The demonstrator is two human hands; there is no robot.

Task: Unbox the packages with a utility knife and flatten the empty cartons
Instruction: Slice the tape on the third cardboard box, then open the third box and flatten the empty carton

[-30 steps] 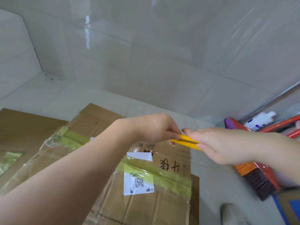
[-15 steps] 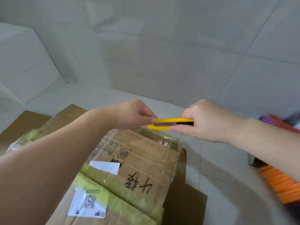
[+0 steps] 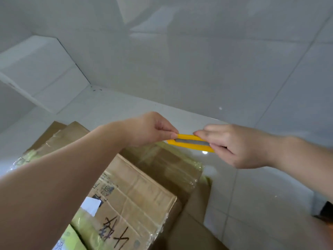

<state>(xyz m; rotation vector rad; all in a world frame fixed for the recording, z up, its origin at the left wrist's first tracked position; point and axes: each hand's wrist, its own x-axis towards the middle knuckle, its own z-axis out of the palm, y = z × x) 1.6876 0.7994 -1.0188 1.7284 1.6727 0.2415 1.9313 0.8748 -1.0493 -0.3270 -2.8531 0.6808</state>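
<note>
Overhead, both hands (image 3: 153, 129) (image 3: 232, 145) pinching utility knife (image 3: 191, 142) ends, above taped carton's (image 3: 137, 188) seemingly far edge

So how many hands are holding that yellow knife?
2: the left hand pinches the left end of the yellow plastic utility knife, the right hand grips its right end, above the taped brown cardboard box.

Both hands are up in the air, the left hand (image 3: 151, 129) and right hand (image 3: 232, 145) pinching opposite ends of the yellow utility knife (image 3: 191, 142), and there's open space all around them above the taped carton (image 3: 137, 195). Bare white floor tiles (image 3: 252, 204) stretch off to the right of the carton. Straight ahead the tiled wall (image 3: 198, 60) closes things off, and flat cardboard (image 3: 59, 127) sits at far left behind the carton.
</note>
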